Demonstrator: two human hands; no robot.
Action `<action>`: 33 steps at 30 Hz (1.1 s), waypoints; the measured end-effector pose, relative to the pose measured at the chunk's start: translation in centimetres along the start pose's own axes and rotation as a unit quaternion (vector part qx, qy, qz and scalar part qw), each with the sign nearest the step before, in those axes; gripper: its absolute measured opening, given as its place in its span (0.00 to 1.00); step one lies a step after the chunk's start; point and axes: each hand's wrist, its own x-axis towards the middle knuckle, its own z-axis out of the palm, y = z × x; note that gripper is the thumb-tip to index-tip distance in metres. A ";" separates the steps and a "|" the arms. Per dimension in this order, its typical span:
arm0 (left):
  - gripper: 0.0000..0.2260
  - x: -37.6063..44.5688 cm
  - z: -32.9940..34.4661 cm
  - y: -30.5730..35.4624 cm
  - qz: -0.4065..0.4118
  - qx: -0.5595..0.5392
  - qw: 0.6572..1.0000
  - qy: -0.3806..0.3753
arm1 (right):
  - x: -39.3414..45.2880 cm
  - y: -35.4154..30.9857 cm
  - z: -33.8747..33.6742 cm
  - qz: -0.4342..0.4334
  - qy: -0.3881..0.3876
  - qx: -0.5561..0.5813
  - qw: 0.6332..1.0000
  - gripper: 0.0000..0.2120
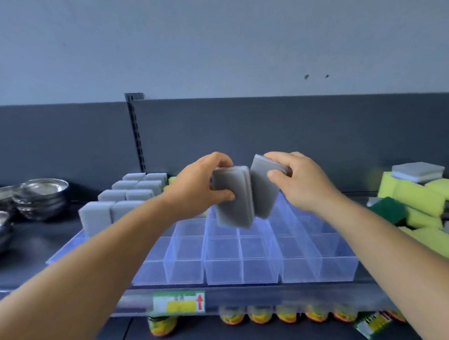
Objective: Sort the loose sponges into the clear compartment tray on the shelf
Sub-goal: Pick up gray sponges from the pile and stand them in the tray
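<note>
Both hands are up over the tray, each with grey sponges in its grasp. The left hand grips a small stack of grey sponges, thumb below and fingers curled over the top edge, the stack hanging on end above the middle compartments. The right hand pinches another grey sponge between thumb and fingers, tilted, its face touching the stack. The clear tray sits on the shelf at the front edge; its left rear compartments hold grey sponges standing in rows, while the near and right compartments show bare plastic. To the right, the loose pile of yellow, green and grey sponges lies just beside the tray. At far left, steel bowls are stacked on the same shelf.
</note>
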 end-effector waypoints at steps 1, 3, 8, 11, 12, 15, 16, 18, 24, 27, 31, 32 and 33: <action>0.20 -0.7 -1.1 -1.2 -0.005 0.004 1.000 -0.001 | 0.2 -1.1 1.3 -0.004 -0.006 0.003 1.000 0.15; 0.20 -2.0 -3.2 -3.6 -0.011 0.017 1.000 -0.003 | 0.5 -3.2 3.9 -0.005 -0.013 0.010 1.000 0.14; 0.15 -4.8 -7.7 -9.2 -0.031 0.024 0.999 0.011 | 1.0 -7.4 9.1 0.014 0.008 0.030 0.999 0.18; 0.14 -6.3 -10.2 -11.8 -0.045 0.033 0.998 0.024 | 1.3 -9.5 11.5 0.007 0.002 0.037 0.999 0.15; 0.14 -6.8 -11.0 -12.6 -0.051 0.038 0.998 0.028 | 1.4 -10.3 12.2 0.003 -0.003 0.041 0.999 0.15; 0.12 -8.1 -13.0 -14.6 -0.070 0.035 0.996 0.038 | 1.8 -12.4 14.0 -0.006 -0.009 0.051 0.999 0.14; 0.12 -8.5 -13.4 -15.1 -0.076 0.031 0.996 0.039 | 1.8 -12.9 14.5 -0.009 -0.013 0.050 0.999 0.14; 0.11 -9.5 -14.4 -16.3 -0.085 0.030 0.995 0.043 | 2.0 -13.9 15.7 -0.012 -0.026 0.050 0.998 0.14; 0.09 -11.6 -15.7 -19.3 -0.107 0.042 0.992 0.043 | 1.7 -15.2 17.8 -0.001 -0.048 0.052 0.997 0.12; 0.10 -12.0 -15.1 -20.2 -0.100 0.061 0.993 0.019 | 1.1 -15.3 18.9 0.003 -0.094 0.052 0.994 0.11; 0.17 -11.8 -13.8 -20.5 -0.099 0.094 0.991 -0.005 | 1.1 -15.6 19.5 -0.006 -0.109 0.046 0.993 0.12; 0.18 -11.7 -13.6 -20.6 -0.095 0.100 0.990 -0.010 | 1.1 -15.8 19.5 -0.007 -0.115 0.049 0.992 0.12; 0.18 -11.6 -13.5 -20.6 -0.092 0.106 0.990 -0.016 | 1.1 -15.9 19.5 -0.008 -0.124 0.054 0.991 0.12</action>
